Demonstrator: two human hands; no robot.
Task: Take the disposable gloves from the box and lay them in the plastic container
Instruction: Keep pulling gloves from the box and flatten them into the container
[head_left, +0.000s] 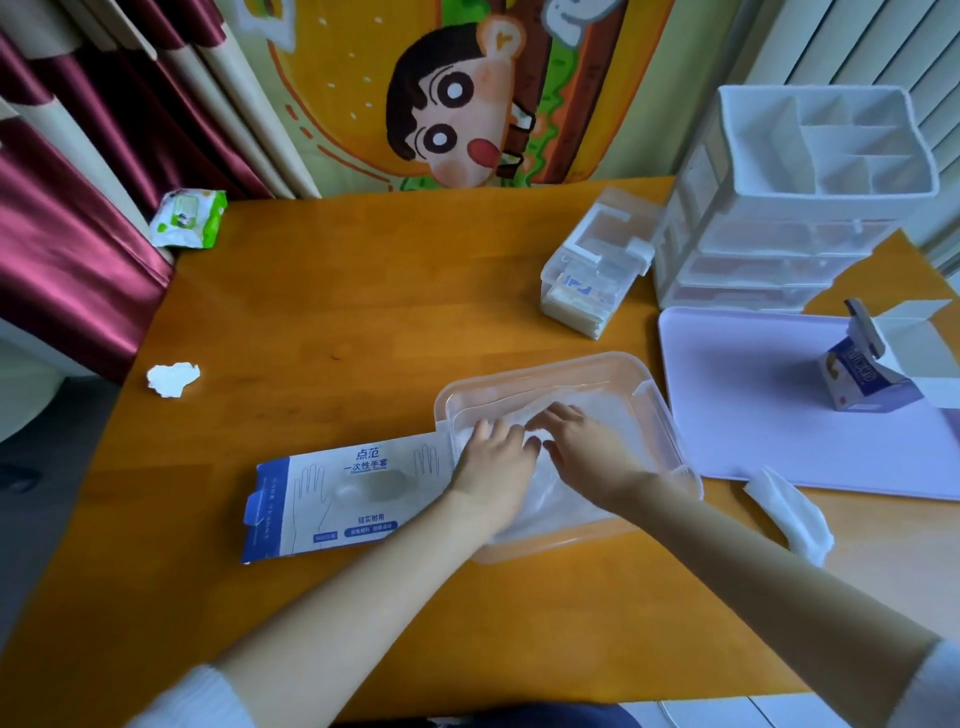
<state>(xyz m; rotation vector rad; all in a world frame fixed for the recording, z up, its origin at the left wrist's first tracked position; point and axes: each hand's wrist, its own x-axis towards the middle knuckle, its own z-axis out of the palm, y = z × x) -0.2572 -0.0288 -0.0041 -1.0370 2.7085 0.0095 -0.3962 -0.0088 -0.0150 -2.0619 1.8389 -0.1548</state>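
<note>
A clear plastic container (540, 370) lies on the wooden table just right of centre. Thin translucent disposable gloves (597, 410) lie spread inside it. My left hand (493, 454) and my right hand (576, 439) are both inside the container, side by side, with fingers laid flat, pressing down on the gloves. The flat white and blue glove box (343, 499) lies on the table to the left, its right end touching the container's left wall.
A lilac tray (753, 415) with a small opened blue carton (862, 374) sits at right, a folded tissue (789, 514) in front of it. A white drawer organiser (779, 208) and clear lidded box (592, 270) stand behind. Crumpled paper (173, 378) and wet wipes (188, 218) lie far left.
</note>
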